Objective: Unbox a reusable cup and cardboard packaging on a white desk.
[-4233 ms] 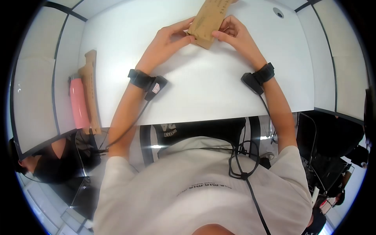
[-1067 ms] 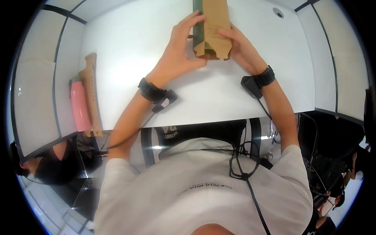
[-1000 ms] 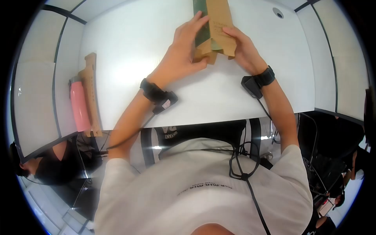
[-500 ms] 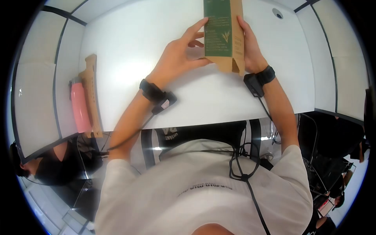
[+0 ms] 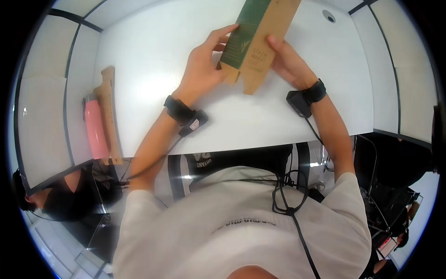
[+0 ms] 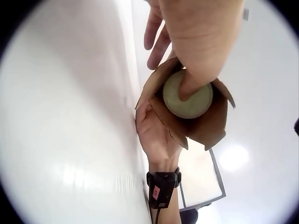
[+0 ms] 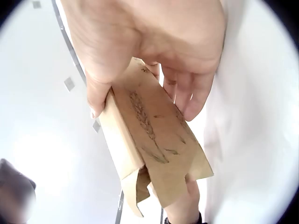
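Gripping the carton point(image 5: 258, 43) at upper centre in right fingers point(image 7: 199, 95); thumbing the pale disc point(image 6: 190, 108) inside, with left fingers point(image 6: 151, 33) wide; perhaps risking its fall by overtilting.

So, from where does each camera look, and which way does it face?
Head: on the head, facing forward and down at the cardboard box; left hand, right hand and shirt show.
Left wrist: on the left wrist, facing the box's open end; left hand reaches in toward a pale round item, right hand outside.
Right wrist: on the right wrist, facing the box's wheat-printed side; right hand grips it, left hand partly behind.
Shared: both wrist views show the open end.
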`<state>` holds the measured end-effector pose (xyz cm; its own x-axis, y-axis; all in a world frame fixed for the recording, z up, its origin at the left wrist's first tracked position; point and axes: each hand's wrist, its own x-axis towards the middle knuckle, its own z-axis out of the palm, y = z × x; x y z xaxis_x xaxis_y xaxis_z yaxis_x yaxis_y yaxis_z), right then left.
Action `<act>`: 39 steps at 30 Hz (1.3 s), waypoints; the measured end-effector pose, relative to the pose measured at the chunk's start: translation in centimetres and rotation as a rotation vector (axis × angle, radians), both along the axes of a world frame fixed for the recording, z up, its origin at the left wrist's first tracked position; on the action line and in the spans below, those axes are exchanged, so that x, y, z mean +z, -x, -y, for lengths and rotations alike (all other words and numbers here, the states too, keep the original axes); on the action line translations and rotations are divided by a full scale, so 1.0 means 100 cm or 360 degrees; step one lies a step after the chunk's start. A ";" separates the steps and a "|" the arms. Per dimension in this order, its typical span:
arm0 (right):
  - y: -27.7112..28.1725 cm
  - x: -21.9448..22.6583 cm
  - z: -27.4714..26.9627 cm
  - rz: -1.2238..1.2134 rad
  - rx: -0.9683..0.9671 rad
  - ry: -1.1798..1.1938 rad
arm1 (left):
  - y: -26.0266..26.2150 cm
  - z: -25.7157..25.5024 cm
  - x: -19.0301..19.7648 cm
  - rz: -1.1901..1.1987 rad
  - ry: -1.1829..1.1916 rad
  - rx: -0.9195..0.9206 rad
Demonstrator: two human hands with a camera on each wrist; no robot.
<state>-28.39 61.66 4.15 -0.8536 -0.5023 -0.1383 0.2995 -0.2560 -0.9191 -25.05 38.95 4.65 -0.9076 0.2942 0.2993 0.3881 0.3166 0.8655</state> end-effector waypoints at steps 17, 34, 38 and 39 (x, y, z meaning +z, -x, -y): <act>0.008 0.008 -0.024 -0.0451 -0.0202 -0.0627 | 0.018 0.024 -0.003 -0.0216 -0.0175 -0.0159; 0.008 0.019 -0.011 -0.2074 -0.0731 -0.1168 | 0.010 0.029 0.006 -0.0738 -0.0563 0.0379; 0.008 0.020 -0.009 -0.2013 -0.0761 -0.1253 | 0.010 0.031 0.002 -0.1041 -0.0610 0.0400; 0.009 0.019 -0.010 -0.2014 -0.0765 -0.1254 | 0.009 0.029 0.004 -0.1043 -0.0611 0.0396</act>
